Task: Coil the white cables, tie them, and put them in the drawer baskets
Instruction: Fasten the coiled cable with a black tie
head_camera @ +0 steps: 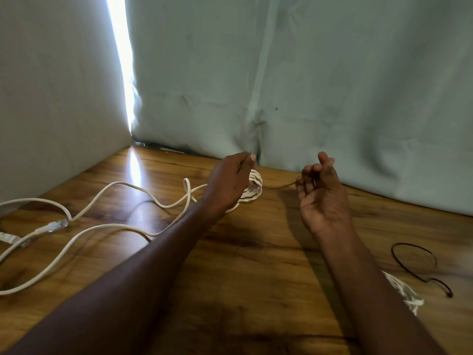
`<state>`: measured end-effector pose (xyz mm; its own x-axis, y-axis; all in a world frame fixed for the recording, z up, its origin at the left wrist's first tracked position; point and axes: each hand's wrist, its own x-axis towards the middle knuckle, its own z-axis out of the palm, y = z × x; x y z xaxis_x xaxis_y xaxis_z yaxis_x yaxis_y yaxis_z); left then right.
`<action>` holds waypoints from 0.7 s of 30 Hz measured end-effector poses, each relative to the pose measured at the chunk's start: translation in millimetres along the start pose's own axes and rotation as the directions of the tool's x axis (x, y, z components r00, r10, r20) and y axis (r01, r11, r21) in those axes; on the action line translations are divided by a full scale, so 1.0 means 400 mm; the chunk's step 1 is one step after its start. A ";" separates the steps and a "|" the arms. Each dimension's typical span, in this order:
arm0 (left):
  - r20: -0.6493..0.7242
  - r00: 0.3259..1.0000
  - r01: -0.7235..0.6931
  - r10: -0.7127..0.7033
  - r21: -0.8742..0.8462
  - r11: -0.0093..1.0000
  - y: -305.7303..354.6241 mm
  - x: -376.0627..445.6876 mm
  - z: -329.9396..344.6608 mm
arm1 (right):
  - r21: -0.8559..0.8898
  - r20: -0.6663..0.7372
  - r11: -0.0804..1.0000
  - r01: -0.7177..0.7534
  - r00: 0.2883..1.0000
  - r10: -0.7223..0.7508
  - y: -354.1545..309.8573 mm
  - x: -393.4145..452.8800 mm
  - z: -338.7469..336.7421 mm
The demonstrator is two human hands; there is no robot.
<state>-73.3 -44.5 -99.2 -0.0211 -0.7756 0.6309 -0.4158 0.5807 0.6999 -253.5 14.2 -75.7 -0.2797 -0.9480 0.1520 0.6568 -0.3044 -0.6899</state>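
I'm mid-tie on the coiled white cable, which sits on the bench near the back, just under my left hand. My left fingers are pinched shut on one end of the thin dark tie, its tip poking up above them; my right hand is curled closed on the other end, drawing it out taut to the side. To do this well, I think I should pull both ends evenly and keep the coil pressed down so the loops don't spring apart. A long loose cable trails across the bench to my left, not yet coiled. Another dark tie lies to my right, beside a white bundle half hidden by my forearm. No drawer baskets in sight.
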 end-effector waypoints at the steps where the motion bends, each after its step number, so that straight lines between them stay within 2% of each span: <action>1: 0.013 1.000 -0.012 0.012 -0.001 1.000 0.004 -0.003 0.002 | -0.074 0.006 0.997 0.006 1.000 -0.005 0.002 -0.003 0.004; 2: 0.025 0.999 -0.025 0.025 -0.007 1.000 0.004 -0.004 0.005 | -0.213 0.013 0.976 0.039 0.999 -0.037 0.005 -0.009 0.008; 4: 0.039 0.997 -0.065 0.065 0.006 0.998 0.007 -0.006 0.008 | -0.500 0.082 0.853 0.150 0.989 -0.126 0.018 -0.027 0.018; 6: 0.060 0.990 -0.130 0.125 0.074 0.989 0.015 -0.009 0.012 | -0.602 0.175 0.754 0.263 0.965 -0.197 0.034 -0.041 0.029; 9: 0.087 0.973 -0.224 0.212 0.166 0.960 0.026 -0.016 0.017 | -0.620 0.216 0.709 0.336 0.942 -0.258 0.045 -0.053 0.038; 11: 0.114 0.961 -0.271 0.252 0.196 0.942 0.026 -0.020 0.017 | -0.631 0.178 0.717 0.295 0.955 -0.237 0.044 -0.054 0.036; 16: 0.172 0.941 -0.327 0.293 0.228 0.917 0.042 -0.027 0.014 | -0.513 0.020 0.850 0.119 0.992 -0.127 0.036 -0.054 0.035; 21: 0.201 0.936 -0.334 0.288 0.256 0.907 0.048 -0.031 0.015 | -0.545 0.030 0.833 0.100 0.995 -0.100 0.033 -0.048 0.032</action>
<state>-86.5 -25.3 -95.7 -0.3223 -0.6083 0.7253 -0.6025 0.7228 0.3384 -230.4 27.1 -78.5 -0.3226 -0.9151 0.2418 0.1375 -0.2980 -0.9446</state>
